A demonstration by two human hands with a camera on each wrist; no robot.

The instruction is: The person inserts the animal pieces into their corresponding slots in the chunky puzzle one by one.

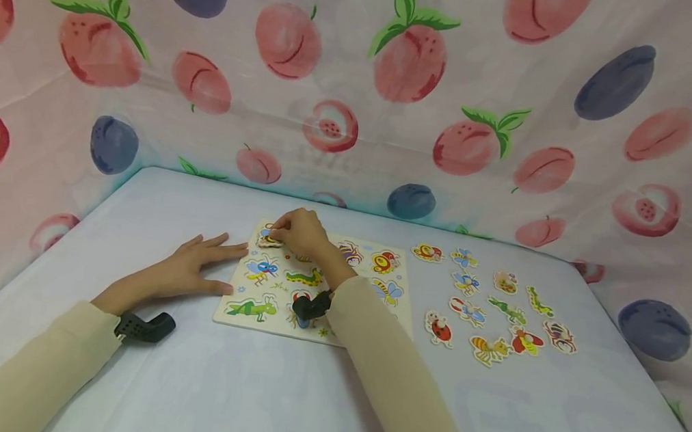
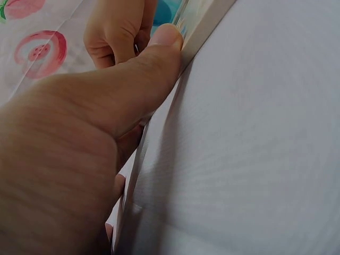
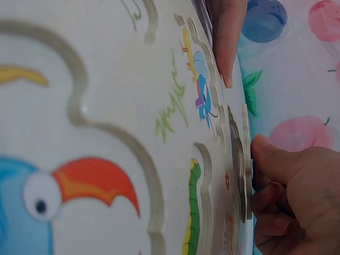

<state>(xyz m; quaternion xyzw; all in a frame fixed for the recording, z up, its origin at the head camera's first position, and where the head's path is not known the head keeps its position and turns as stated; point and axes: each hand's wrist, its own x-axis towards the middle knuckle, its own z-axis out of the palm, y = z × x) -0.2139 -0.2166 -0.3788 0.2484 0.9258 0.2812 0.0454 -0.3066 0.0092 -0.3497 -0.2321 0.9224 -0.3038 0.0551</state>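
Note:
A wooden insect puzzle board [image 1: 278, 287] with printed, cut-out recesses lies on the white table. My right hand [image 1: 304, 231] reaches over it and pinches a small puzzle piece [image 1: 268, 236] at the board's far left corner. In the right wrist view, that hand [image 3: 297, 196] holds the piece [image 3: 246, 164] at a recess; whether it sits fully in is hidden. My left hand [image 1: 193, 268] lies spread with straight fingers, touching the board's left edge. The left wrist view shows its thumb [image 2: 154, 58] against the board's side [image 2: 204, 34].
Several loose insect pieces lie to the right of the board, among them a ladybug [image 1: 438, 329], a striped bee [image 1: 488, 350], a caterpillar [image 1: 539, 301] and a grasshopper [image 1: 507, 310]. A fruit-print cloth [image 1: 360, 59] hangs behind the table [image 1: 280, 402].

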